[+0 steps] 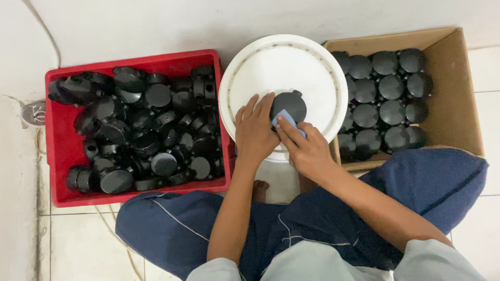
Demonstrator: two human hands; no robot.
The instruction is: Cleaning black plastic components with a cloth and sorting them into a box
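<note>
Here, a red plastic crate on the left holds a loose heap of black round junction boxes; a cardboard box on the right holds more in neat rows. Between them a white bucket lid carries one black junction box. The left hand lies flat beside it, fingers touching its edge. The right hand pinches a small blue pad against it

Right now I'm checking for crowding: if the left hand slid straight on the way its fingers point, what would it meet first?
The left hand points up-right and already touches the round black plastic part on the white bucket lid, so that comes first, beside the small blue pad held by the right hand.
</note>
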